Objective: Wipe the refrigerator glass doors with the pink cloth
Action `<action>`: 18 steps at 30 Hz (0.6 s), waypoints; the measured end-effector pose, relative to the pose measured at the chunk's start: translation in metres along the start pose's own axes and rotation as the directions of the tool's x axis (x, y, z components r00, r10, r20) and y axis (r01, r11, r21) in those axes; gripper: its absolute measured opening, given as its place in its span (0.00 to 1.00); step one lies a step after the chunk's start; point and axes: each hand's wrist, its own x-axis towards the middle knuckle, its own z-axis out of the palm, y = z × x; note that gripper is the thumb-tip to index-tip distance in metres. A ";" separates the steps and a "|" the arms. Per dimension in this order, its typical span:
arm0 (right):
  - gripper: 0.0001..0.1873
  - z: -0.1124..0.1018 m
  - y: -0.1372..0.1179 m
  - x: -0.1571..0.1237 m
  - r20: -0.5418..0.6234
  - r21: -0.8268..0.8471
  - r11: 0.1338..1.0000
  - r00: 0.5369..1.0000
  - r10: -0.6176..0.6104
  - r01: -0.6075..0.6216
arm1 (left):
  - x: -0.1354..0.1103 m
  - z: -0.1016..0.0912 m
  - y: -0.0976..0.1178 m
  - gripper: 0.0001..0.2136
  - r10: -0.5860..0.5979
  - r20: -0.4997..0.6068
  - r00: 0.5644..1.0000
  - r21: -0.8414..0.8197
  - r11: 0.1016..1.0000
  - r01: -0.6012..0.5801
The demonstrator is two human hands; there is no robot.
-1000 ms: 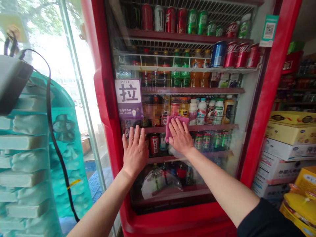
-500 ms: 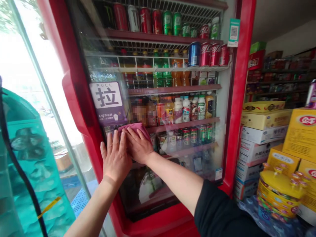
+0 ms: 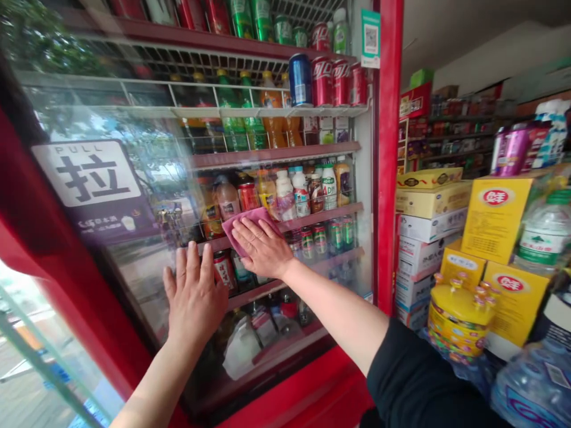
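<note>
A folded pink cloth (image 3: 238, 230) lies against the glass door of a red-framed drinks fridge (image 3: 389, 154). Over it, my right hand (image 3: 263, 246) presses the cloth to the glass with its fingers stretched. Lower and to the left is my left hand (image 3: 196, 294), fingers apart and holding nothing; its palm faces the door, and whether it touches the glass I cannot tell. A purple and white PULL sticker (image 3: 89, 184) is on the door to the upper left of that hand. Bottles and cans stand on shelves behind the glass.
Stacked cartons (image 3: 430, 232) stand right of the fridge, beside yellow boxes (image 3: 495, 220). A yellow-lidded candy tub (image 3: 459, 318) and wrapped water bottles (image 3: 535, 386) sit low at the right. A QR-code tag (image 3: 370, 38) hangs at the frame's upper right.
My right hand has slid the cloth rightward across the glass, away from the sticker and from my left hand. The two hands are now apart. The view has turned right and closer.
</note>
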 end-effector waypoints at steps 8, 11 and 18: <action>0.41 -0.023 0.079 -0.061 -0.006 -0.105 0.985 0.991 0.135 -0.135 | 0.002 0.010 0.023 0.40 0.025 0.001 1.000 -0.016 1.000 -0.025; 0.41 -0.024 0.092 -0.075 -0.123 -0.139 0.916 0.924 0.362 -0.377 | 0.001 0.008 0.017 0.40 0.006 0.006 1.000 -0.017 1.000 -0.006; 0.44 -0.001 0.036 -0.040 -0.321 -0.048 0.691 0.666 0.673 -0.721 | -0.001 -0.001 0.013 0.41 -0.024 -0.014 1.000 -0.065 0.998 0.023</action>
